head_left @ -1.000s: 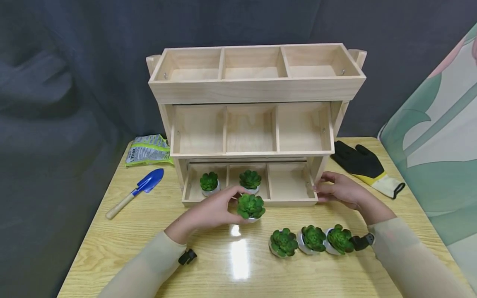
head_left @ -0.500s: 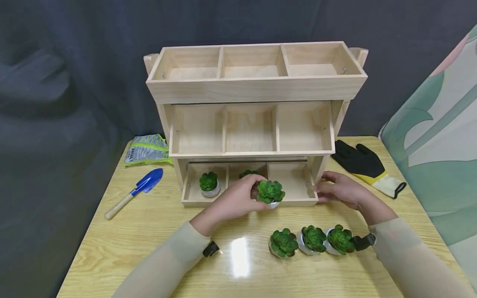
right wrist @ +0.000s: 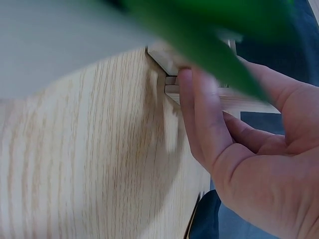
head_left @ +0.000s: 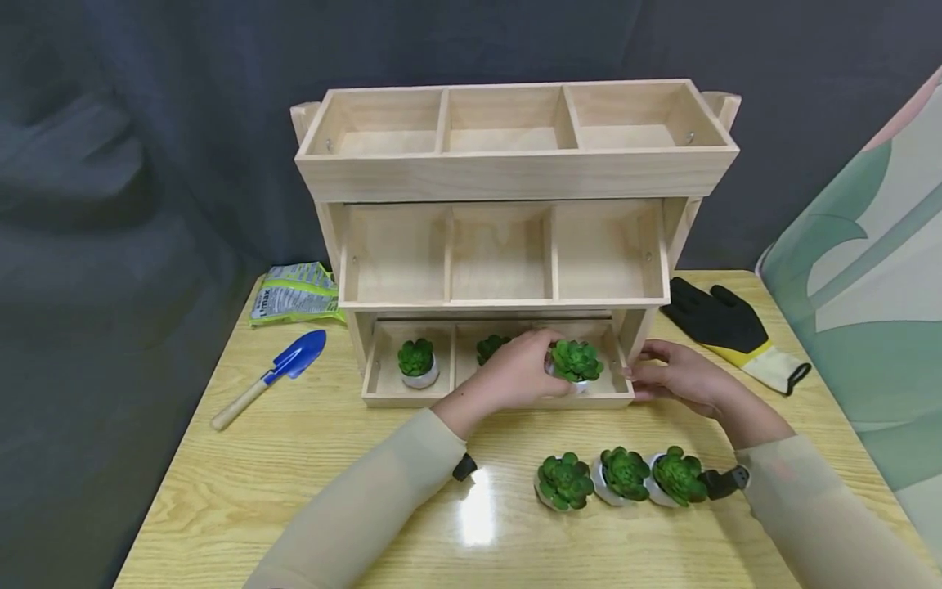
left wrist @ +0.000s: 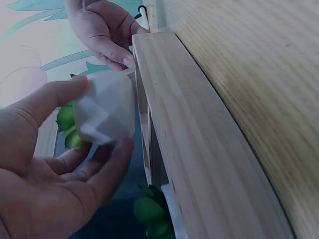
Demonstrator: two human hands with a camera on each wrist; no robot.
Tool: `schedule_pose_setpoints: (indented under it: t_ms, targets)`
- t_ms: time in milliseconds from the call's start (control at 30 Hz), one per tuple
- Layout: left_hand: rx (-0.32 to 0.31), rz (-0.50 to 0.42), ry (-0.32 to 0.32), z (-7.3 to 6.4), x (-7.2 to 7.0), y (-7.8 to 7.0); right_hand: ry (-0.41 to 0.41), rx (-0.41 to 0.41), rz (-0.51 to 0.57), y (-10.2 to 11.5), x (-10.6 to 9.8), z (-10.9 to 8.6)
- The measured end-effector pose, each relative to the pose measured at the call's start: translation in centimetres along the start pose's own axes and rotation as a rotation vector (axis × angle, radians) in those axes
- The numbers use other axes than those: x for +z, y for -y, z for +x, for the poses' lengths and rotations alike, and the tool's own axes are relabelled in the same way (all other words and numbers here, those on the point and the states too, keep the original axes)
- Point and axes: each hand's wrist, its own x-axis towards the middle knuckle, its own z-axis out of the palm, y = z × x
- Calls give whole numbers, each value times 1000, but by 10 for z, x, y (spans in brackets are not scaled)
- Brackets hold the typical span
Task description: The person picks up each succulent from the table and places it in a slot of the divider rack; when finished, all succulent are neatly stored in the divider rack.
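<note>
My left hand [head_left: 518, 370] grips a small potted succulent [head_left: 577, 361] by its white faceted pot [left wrist: 105, 107], thumb on one side and fingers on the other. The plant is at the right compartment of the bottom tray [head_left: 500, 402] of a wooden three-tier planter shelf [head_left: 508, 178]. Whether the pot touches the tray floor cannot be told. Another succulent [head_left: 418, 363] stands in the left compartment; one more [head_left: 491, 348] in the middle is partly hidden by my left hand. My right hand [head_left: 680, 378] holds the tray's right end, thumb and fingers at its corner.
Three potted succulents stand in a row on the table, the leftmost succulent [head_left: 564, 483] nearest the middle. A blue trowel [head_left: 271, 378] and a green-grey bag [head_left: 296, 293] lie left of the shelf. A black-and-yellow glove [head_left: 736, 331] lies at right.
My left hand has carried the potted succulent rightward and away from me, from in front of the middle compartment to the right one. The right hand has stayed at the tray's end.
</note>
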Motion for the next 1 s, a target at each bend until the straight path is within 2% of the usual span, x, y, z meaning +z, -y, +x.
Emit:
schedule_pose_setpoints:
  t_ms: [367,533,667,867,1000]
  targets:
    - [-46,106,4,20,10,-9,8,-5,-7,0,0,1]
    - [-31,137,6,29,17,-11,10,-3,-14,0,-1,-1]
    - [-12,199,-1,37,23,-13,7,-8,-13,1,-2,-2]
    - [-22,311,13,47,30,-14,5,-4,-4,1,-1,-2]
    - [-27,290,33,51,32,-14,1,3,-14,1,-1,-1]
